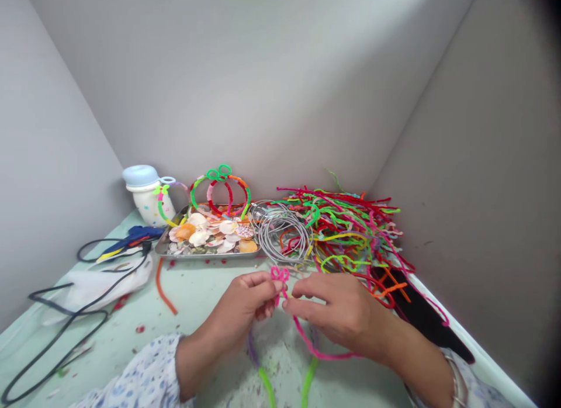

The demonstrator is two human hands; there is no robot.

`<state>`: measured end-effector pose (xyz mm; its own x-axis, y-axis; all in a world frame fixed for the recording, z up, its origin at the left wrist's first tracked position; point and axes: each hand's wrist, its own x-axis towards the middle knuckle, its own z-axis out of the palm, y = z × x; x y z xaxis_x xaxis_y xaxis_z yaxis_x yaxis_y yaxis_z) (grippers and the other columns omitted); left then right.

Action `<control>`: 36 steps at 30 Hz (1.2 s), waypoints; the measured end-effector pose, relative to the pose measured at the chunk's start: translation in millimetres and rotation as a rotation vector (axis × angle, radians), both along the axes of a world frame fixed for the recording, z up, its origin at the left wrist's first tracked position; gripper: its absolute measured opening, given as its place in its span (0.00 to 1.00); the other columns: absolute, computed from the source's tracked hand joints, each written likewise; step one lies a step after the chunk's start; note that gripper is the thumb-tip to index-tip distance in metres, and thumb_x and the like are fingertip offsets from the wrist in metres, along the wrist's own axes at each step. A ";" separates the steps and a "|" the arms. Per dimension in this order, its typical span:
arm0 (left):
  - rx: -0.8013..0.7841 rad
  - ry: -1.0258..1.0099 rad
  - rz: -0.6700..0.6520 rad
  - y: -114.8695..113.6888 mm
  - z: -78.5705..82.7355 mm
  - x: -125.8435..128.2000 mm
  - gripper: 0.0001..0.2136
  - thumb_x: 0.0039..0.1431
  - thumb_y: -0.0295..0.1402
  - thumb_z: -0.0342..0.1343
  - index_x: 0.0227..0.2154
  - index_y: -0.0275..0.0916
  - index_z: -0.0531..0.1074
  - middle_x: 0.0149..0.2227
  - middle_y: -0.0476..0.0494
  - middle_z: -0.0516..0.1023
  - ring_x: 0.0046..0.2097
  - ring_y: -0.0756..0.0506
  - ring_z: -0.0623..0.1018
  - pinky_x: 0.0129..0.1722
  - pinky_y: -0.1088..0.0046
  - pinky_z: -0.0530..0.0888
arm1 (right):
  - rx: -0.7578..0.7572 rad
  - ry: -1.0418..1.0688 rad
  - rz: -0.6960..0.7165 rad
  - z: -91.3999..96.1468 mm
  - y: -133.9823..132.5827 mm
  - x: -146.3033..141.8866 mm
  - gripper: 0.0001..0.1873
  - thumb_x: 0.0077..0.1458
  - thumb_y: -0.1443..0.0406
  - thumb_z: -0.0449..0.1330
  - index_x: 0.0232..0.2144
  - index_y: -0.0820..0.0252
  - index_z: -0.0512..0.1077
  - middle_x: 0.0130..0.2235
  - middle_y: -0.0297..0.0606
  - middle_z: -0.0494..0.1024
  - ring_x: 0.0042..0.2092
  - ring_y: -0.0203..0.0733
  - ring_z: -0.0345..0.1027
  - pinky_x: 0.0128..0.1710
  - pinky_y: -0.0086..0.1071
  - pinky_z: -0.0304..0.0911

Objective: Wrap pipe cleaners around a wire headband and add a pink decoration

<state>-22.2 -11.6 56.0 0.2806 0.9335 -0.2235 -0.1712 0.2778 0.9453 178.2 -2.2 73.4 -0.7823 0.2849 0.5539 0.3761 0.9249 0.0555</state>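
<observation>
My left hand and my right hand meet low in the middle, both pinching a pink pipe cleaner. Its top end is bent into a small bow-like loop just above my fingertips. The pink strand trails down and to the right under my right hand. A hoop wrapped in purple and green pipe cleaner lies beneath my hands, partly hidden by them.
A metal tray of seashells stands behind my hands, with wrapped hoops leaning on the wall. Grey wire rings and a heap of coloured pipe cleaners lie right. A blue glue gun, black cable, white jar and orange pipe cleaner lie left.
</observation>
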 end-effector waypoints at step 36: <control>0.132 0.171 -0.040 -4.7 1.1 6.4 0.12 0.48 0.39 0.62 0.29 0.35 0.74 0.19 0.52 0.71 0.21 0.53 0.67 0.21 0.78 0.62 | -0.840 0.248 -0.373 6.4 -2.9 -16.6 0.06 0.50 0.73 0.57 0.25 0.59 0.69 0.26 0.28 0.72 0.29 0.33 0.64 0.30 0.25 0.57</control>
<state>-15.8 -16.3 57.1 0.2866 0.9465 -0.1480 0.0035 0.1534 0.9882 161.6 -5.1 79.8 -0.4480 0.8731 0.1925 0.5674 0.4441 -0.6934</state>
